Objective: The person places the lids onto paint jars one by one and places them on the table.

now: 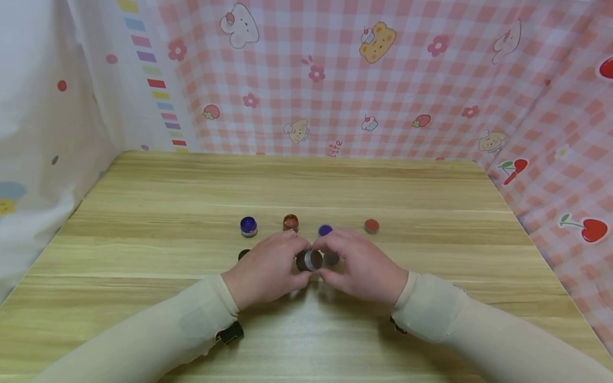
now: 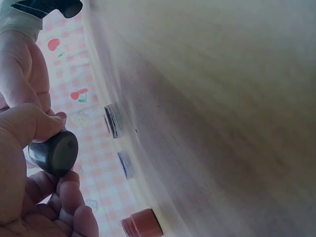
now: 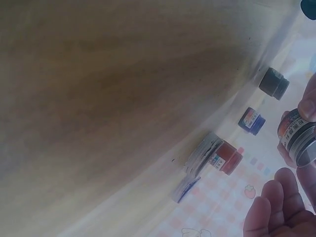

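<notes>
My left hand [image 1: 273, 263] grips a small dark paint jar [image 1: 301, 261], thumb on one side and fingers on the other. The jar lies tipped sideways, its see-through lid [image 3: 308, 152] turned toward my right hand [image 1: 361, 266]. The right thumb and index finger pinch at the rim of that lid; the other fingers [image 3: 271, 205] spread below it. In the right wrist view, the jar carries a printed label. The left wrist view shows the jar's dark base [image 2: 65, 153]. A dark round lid [image 1: 331, 259] lies on the table just behind, partly covered by the right hand.
An uncapped blue jar [image 1: 248, 226] and a red jar [image 1: 290, 222] stand beyond my hands. A black jar [image 3: 274, 84] is mostly hidden by the left hand in the head view. A blue lid [image 1: 325, 230] and a red lid [image 1: 371, 226] lie on the wooden table [image 1: 407, 186].
</notes>
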Action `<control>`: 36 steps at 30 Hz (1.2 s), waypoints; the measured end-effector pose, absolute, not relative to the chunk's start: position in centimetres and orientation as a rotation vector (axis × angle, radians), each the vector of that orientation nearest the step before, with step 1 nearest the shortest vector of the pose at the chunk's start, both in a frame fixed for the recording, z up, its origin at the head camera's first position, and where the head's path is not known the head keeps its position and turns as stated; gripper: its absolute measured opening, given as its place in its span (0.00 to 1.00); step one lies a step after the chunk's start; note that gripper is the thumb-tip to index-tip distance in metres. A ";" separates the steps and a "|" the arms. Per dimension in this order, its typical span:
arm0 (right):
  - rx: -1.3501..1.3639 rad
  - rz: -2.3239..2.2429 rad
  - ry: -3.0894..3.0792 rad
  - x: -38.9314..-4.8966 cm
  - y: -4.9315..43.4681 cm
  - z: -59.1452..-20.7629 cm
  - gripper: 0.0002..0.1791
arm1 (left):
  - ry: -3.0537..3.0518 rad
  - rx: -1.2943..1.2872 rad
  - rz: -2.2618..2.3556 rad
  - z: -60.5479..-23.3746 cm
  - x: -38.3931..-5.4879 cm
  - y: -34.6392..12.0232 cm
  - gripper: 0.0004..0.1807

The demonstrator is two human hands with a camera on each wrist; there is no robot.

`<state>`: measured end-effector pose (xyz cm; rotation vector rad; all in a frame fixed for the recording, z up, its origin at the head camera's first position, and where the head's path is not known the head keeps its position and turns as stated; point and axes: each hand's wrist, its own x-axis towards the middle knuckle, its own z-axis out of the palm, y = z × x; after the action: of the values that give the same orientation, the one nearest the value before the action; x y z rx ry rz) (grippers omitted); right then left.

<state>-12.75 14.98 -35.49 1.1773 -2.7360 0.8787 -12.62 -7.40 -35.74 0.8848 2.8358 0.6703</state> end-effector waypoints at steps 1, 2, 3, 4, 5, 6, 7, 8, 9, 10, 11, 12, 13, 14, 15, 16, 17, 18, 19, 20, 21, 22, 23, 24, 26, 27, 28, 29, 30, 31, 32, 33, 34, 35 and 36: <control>1.176 0.873 -2.739 -12.7 15.0 -35.5 0.19 | 2.837 0.886 0.669 -35.7 -12.6 -7.4 0.15; 1.174 0.868 -2.746 -12.7 14.9 -35.4 0.18 | 2.837 0.888 0.667 -35.7 -12.6 -7.4 0.15; 1.168 0.860 -2.755 -12.7 14.9 -35.4 0.18 | 2.839 0.889 0.664 -35.7 -12.6 -7.4 0.15; 1.162 0.855 -2.763 -12.7 14.9 -35.4 0.17 | 2.838 0.888 0.662 -35.7 -12.7 -7.4 0.15; 1.155 0.853 -2.771 -12.7 14.9 -35.3 0.17 | 2.838 0.886 0.660 -35.7 -12.6 -7.4 0.15; 1.150 0.851 -2.777 -12.7 14.9 -35.3 0.17 | 2.838 0.884 0.658 -35.7 -12.6 -7.4 0.16; 1.146 0.853 -2.779 -12.7 14.9 -35.3 0.18 | 2.837 0.883 0.657 -35.7 -12.6 -7.4 0.16; 1.144 0.859 -2.779 -12.7 14.9 -35.3 0.18 | 2.837 0.881 0.657 -35.7 -12.6 -7.4 0.16; 1.145 0.865 -2.775 -12.7 14.9 -35.3 0.19 | 2.837 0.878 0.656 -35.7 -12.6 -7.4 0.17; 1.151 0.872 -2.769 -12.7 15.0 -35.3 0.20 | 2.838 0.879 0.657 -35.7 -12.6 -7.4 0.17; 1.157 0.878 -2.762 -12.7 15.0 -35.3 0.20 | 2.839 0.879 0.657 -35.7 -12.6 -7.4 0.17; 1.164 0.883 -2.755 -12.7 15.0 -35.4 0.20 | 2.839 0.879 0.658 -35.7 -12.6 -7.4 0.16; 1.171 0.886 -2.750 -12.7 15.0 -35.4 0.20 | 2.839 0.882 0.659 -35.7 -12.6 -7.4 0.16; 1.177 0.887 -2.747 -12.7 15.0 -35.4 0.20 | 2.839 0.882 0.660 -35.7 -12.6 -7.4 0.16; 1.181 0.883 -2.746 -12.7 15.0 -35.4 0.19 | 2.839 0.886 0.660 -35.7 -12.7 -7.4 0.16; 1.182 0.877 -2.747 -12.7 15.0 -35.4 0.19 | 2.839 0.889 0.660 -35.7 -12.7 -7.4 0.16; 1.181 0.871 -2.750 -12.7 15.0 -35.4 0.18 | 2.839 0.891 0.660 -35.7 -12.7 -7.4 0.15; 1.176 0.864 -2.756 -12.7 15.0 -35.4 0.18 | 2.839 0.893 0.660 -35.7 -12.7 -7.4 0.15; 1.170 0.859 -2.763 -12.7 15.1 -35.4 0.18 | 2.839 0.897 0.659 -35.7 -12.7 -7.4 0.15; 1.164 0.854 -2.770 -12.7 15.1 -35.4 0.18 | 2.840 0.898 0.658 -35.7 -12.7 -7.4 0.15; 1.158 0.851 -2.776 -12.7 15.1 -35.4 0.18 | 2.840 0.899 0.657 -35.7 -12.7 -7.4 0.16; 1.153 0.850 -2.781 -12.7 15.1 -35.4 0.18 | 2.840 0.898 0.657 -35.7 -12.7 -7.4 0.16; 1.151 0.851 -2.784 -12.7 15.1 -35.4 0.19 | 2.839 0.894 0.658 -35.7 -12.7 -7.4 0.16; 1.150 0.855 -2.784 -12.7 15.1 -35.4 0.20 | 2.837 0.890 0.660 -35.7 -12.7 -7.4 0.16; 1.161 0.863 -2.775 -12.7 15.1 -35.4 0.21 | 2.835 0.886 0.662 -35.7 -12.7 -7.4 0.16; 1.166 0.865 -2.769 -12.7 15.1 -35.4 0.22 | 2.834 0.885 0.663 -35.7 -12.7 -7.4 0.16; 1.172 0.869 -2.763 -12.7 15.1 -35.4 0.21 | 2.834 0.886 0.666 -35.7 -12.7 -7.3 0.16; 1.177 0.873 -2.757 -12.7 15.1 -35.4 0.21 | 2.833 0.890 0.667 -35.7 -12.7 -7.3 0.15; 1.180 0.874 -2.752 -12.7 15.1 -35.5 0.20 | 2.834 0.895 0.668 -35.7 -12.7 -7.3 0.15; 1.182 0.874 -2.750 -12.7 15.1 -35.5 0.20 | 2.834 0.901 0.668 -35.7 -12.7 -7.3 0.15; 1.181 0.874 -2.749 -12.7 15.1 -35.5 0.19 | 2.836 0.908 0.667 -35.7 -12.7 -7.3 0.15; 1.177 0.872 -2.751 -12.7 15.1 -35.6 0.18 | 2.834 0.909 0.668 -35.6 -12.7 -7.3 0.15; 1.175 0.872 -2.752 -12.7 15.1 -35.6 0.18 | 2.835 0.911 0.667 -35.6 -12.7 -7.3 0.15; 1.170 0.870 -2.754 -12.7 15.1 -35.6 0.17 | 2.835 0.912 0.663 -35.6 -12.7 -7.3 0.15; 1.167 0.867 -2.756 -12.7 15.1 -35.6 0.17 | 2.835 0.911 0.659 -35.6 -12.6 -7.3 0.15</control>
<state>-12.73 15.09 -35.59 1.1671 -2.7558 0.8671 -12.65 -7.30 -35.61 0.9108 2.8354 0.6594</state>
